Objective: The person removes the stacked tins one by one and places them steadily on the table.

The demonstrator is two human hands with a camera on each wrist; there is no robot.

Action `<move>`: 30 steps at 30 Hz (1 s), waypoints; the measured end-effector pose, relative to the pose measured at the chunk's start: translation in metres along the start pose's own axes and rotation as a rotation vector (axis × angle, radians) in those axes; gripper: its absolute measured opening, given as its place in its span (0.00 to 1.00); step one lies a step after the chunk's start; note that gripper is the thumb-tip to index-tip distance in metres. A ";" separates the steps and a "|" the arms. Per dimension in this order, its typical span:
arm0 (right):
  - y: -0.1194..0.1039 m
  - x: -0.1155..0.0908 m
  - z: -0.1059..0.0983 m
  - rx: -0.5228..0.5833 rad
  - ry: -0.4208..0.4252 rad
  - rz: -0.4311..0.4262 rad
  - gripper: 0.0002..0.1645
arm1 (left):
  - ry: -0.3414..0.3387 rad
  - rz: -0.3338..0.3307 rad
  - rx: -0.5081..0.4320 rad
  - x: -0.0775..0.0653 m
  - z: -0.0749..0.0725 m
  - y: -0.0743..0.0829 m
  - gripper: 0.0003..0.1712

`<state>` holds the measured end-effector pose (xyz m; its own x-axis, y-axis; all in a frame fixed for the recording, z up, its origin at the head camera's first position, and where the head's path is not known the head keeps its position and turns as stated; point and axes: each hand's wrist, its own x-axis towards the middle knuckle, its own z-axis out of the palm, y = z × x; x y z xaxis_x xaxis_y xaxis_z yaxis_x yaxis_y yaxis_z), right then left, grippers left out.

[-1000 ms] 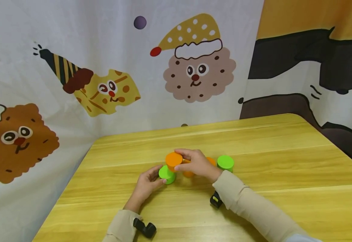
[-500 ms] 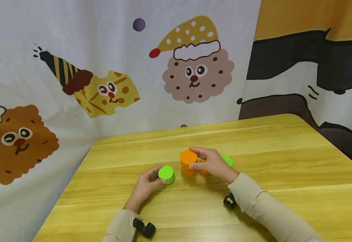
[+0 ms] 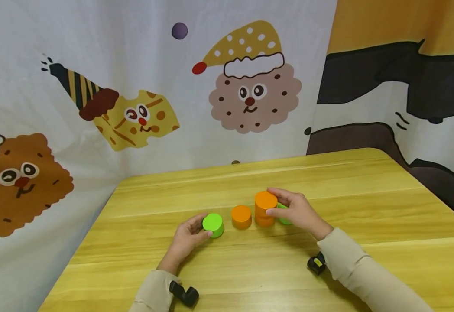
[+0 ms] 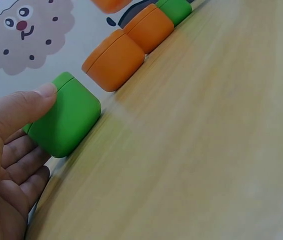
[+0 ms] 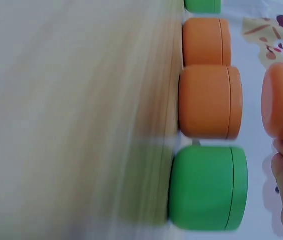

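Note:
My left hand holds a small round green lidded container between thumb and fingers at the left end of a row on the table. Above the row, my right hand grips an orange lidded container. In the right wrist view a gap separates this raised container from the row. Below it stands a second orange container. A third orange container is just left of that one. At the row's right end is another green container, partly hidden behind my right fingers in the head view.
The wood-grain table carries the row near its middle. Behind it hangs a white curtain printed with cartoon biscuits and cheese. Black camera mounts sit at both wrists.
My right hand has carried the orange container to the right, past the left orange one to above the other. The left hand and its green container have stayed nearly in place.

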<state>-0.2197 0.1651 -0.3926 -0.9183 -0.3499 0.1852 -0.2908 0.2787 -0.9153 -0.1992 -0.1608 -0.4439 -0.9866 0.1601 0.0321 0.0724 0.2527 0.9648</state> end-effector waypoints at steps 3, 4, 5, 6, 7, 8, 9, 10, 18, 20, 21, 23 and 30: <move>0.003 -0.006 -0.008 -0.020 0.027 0.012 0.43 | 0.004 0.000 -0.005 0.000 0.000 0.000 0.32; 0.004 -0.008 -0.010 -0.025 0.035 0.014 0.43 | 0.005 -0.002 -0.009 -0.001 0.000 -0.001 0.32; 0.005 -0.010 -0.013 -0.034 0.043 0.016 0.43 | 0.002 -0.003 -0.013 -0.001 0.000 -0.001 0.32; 0.007 -0.012 -0.015 -0.046 0.054 0.019 0.43 | 0.000 -0.004 -0.017 -0.001 0.000 -0.001 0.32; 0.008 -0.015 -0.018 -0.053 0.064 0.024 0.43 | -0.004 -0.006 -0.018 -0.001 0.000 0.000 0.32; 0.009 -0.017 -0.020 -0.058 0.075 0.030 0.43 | -0.008 -0.007 -0.019 -0.001 0.000 0.000 0.32; 0.009 -0.020 -0.022 -0.067 0.082 0.037 0.43 | -0.011 -0.007 -0.018 -0.001 0.000 -0.001 0.32; 0.011 -0.022 -0.024 -0.074 0.089 0.047 0.43 | -0.014 -0.006 -0.018 -0.001 0.000 -0.001 0.32; 0.017 -0.034 -0.040 -0.118 0.156 0.101 0.44 | -0.010 -0.006 -0.017 -0.001 -0.001 0.002 0.31; 0.019 -0.036 -0.044 -0.124 0.171 0.103 0.44 | -0.009 -0.003 -0.015 -0.002 0.000 0.002 0.31; 0.020 -0.036 -0.046 -0.131 0.177 0.105 0.44 | -0.009 -0.002 -0.013 -0.001 0.000 0.002 0.31; 0.021 -0.038 -0.049 -0.145 0.191 0.113 0.44 | -0.009 0.002 -0.009 -0.001 0.000 0.002 0.31; 0.022 -0.048 -0.059 -0.182 0.218 0.170 0.45 | -0.007 0.013 -0.001 0.000 0.001 0.000 0.31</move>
<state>-0.1983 0.2408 -0.4004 -0.9880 -0.0906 0.1251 -0.1534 0.4792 -0.8642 -0.1987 -0.1599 -0.4444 -0.9845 0.1701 0.0431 0.0853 0.2495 0.9646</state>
